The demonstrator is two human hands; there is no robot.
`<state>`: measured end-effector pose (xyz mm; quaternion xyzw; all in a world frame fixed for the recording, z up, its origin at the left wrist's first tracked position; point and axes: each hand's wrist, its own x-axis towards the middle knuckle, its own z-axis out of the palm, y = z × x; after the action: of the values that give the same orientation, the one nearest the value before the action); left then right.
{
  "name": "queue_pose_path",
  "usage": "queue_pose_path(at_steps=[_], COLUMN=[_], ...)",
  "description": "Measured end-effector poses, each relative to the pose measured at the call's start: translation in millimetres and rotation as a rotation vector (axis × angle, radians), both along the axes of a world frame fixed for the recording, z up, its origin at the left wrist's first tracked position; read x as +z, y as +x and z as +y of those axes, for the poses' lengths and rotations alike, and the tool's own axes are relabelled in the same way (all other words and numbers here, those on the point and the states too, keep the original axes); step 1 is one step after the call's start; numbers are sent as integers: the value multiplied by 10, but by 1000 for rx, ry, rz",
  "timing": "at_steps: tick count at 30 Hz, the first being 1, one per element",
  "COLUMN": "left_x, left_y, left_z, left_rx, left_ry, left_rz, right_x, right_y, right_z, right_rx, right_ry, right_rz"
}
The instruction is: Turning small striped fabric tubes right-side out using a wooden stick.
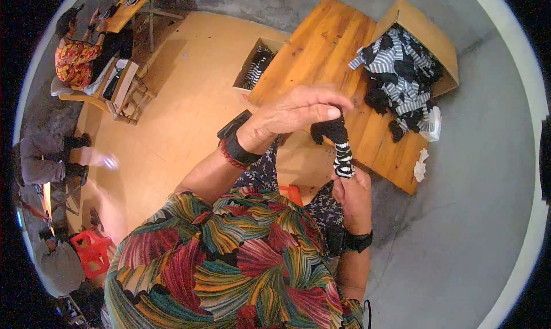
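A black knitted glove (334, 131) with a black-and-white striped cuff stands upright in front of me. My right hand (353, 196) is closed round the lower end of the cuff. Above it, my left hand (298, 112) is stretched flat across the top of the glove, thumb out and fingertips blurred by motion. It touches or nearly touches the black part and hides the glove's top end.
A wooden table (321, 47) lies ahead. On it, a tipped cardboard box (445, 47) spills black and grey-striped knitted pieces (402, 70). White crumpled paper (420, 165) lies near its edge. Another box (244, 70) stands left of the table. Other people sit at left near a red stool (90, 253).
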<state>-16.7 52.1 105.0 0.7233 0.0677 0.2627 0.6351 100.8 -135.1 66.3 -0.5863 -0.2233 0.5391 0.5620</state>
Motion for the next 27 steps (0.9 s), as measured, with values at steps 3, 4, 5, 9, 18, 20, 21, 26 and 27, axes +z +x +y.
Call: queue_pose_path(at_steps=[3,4,5,9,18,20,21,26,27], left_x=[-123,-129,-167,-361,-320,-304,-277,-395,-350], left_y=[125,155,190,354,334,342,321,288,273], left_z=[-93,-156,-217,-369,-510,-572,-562,-401,-401], left_rx=[16,16,92,286,244,193,188,243,220], left_ry=[-99,-99,-238,-360,-517,-638,-624,-636,-644], left_rz=[-28,-29,-41,-184,-169,-213,-211,-264,-253], right_x=[-22,-44,-95,-229,-428,-489,-523,-179,-107], right_y=[-5,-7,-4,-94,-224,-197,-182,-153,-218], right_z=[-13,-16,-20,-12,56,157,212,226,236], right_rx=[-10,-10,-31,-98,-164,-234,-274,79,34], right_ry=[3,2,16,71,75,127,237,128,138], right_rz=[-16,-17,-9,78,-365,-490,-619,505,499])
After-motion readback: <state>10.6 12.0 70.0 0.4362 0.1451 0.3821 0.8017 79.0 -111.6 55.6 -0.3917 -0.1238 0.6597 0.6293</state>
